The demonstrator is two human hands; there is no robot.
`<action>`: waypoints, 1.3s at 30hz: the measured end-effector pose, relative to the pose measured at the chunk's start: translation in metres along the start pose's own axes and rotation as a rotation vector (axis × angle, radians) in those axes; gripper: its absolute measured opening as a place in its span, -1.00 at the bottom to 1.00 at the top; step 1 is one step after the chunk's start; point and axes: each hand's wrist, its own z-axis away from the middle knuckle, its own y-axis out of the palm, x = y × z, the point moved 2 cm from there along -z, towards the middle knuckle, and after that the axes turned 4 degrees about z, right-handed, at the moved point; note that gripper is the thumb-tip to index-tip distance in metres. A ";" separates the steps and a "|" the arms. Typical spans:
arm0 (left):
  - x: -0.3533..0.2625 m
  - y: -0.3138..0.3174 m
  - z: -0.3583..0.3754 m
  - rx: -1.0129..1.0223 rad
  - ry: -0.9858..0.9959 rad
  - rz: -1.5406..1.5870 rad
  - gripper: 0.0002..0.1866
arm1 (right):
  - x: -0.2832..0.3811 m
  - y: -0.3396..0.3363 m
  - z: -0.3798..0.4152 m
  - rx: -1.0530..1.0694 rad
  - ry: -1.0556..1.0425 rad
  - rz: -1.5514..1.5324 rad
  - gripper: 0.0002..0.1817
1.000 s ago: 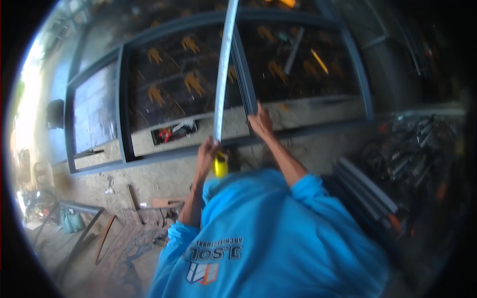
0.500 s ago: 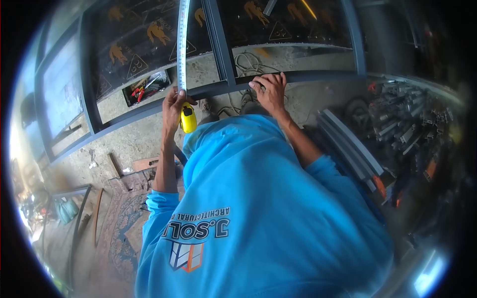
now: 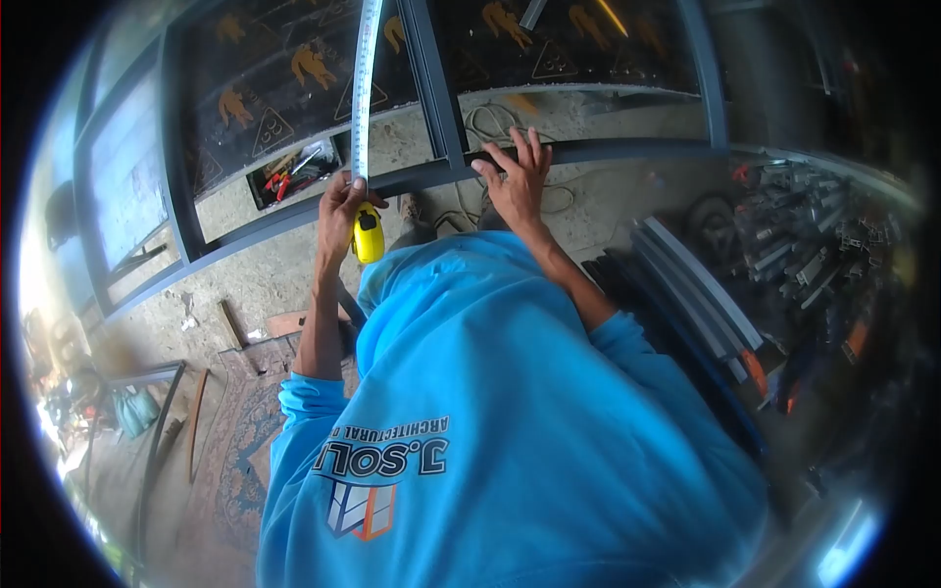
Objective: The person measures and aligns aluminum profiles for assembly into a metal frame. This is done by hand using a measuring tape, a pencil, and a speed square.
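Observation:
My left hand (image 3: 338, 204) is closed around a yellow tape measure (image 3: 369, 233) at the near rail of a dark grey metal frame (image 3: 412, 178). The thumb presses on the tape's blade, which runs out away from me across the frame's opening and past the top of the view. To the right, my right hand (image 3: 517, 184) rests on the same rail with its fingers spread, just right of the upright bar (image 3: 431, 83) that meets the rail. Nothing is held in it.
Black printed boards (image 3: 294, 83) lie behind the frame's bars. An open box of tools (image 3: 294, 174) sits on the floor beyond the rail. Metal profiles (image 3: 691, 294) lie at right beside a heap of offcuts (image 3: 809, 235). A patterned rug (image 3: 240, 431) is at lower left; a cord (image 3: 490, 122) is coiled ahead.
My right hand has shifted slightly left along the rail, and its fingers have spread and straightened. The tape's blade leans a little more to the right; my left hand keeps its hold.

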 end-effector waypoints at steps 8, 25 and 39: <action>0.003 -0.002 0.000 0.031 -0.013 0.000 -0.75 | 0.021 0.001 0.009 -0.018 0.207 -0.012 -0.19; -0.038 0.082 -0.047 0.486 -0.121 -0.691 -0.81 | -0.051 -0.096 -0.073 0.106 -0.344 0.052 -0.72; -0.044 0.135 -0.047 0.495 -0.143 -1.059 -0.78 | -0.159 -0.078 -0.051 0.173 -0.266 -0.246 -0.80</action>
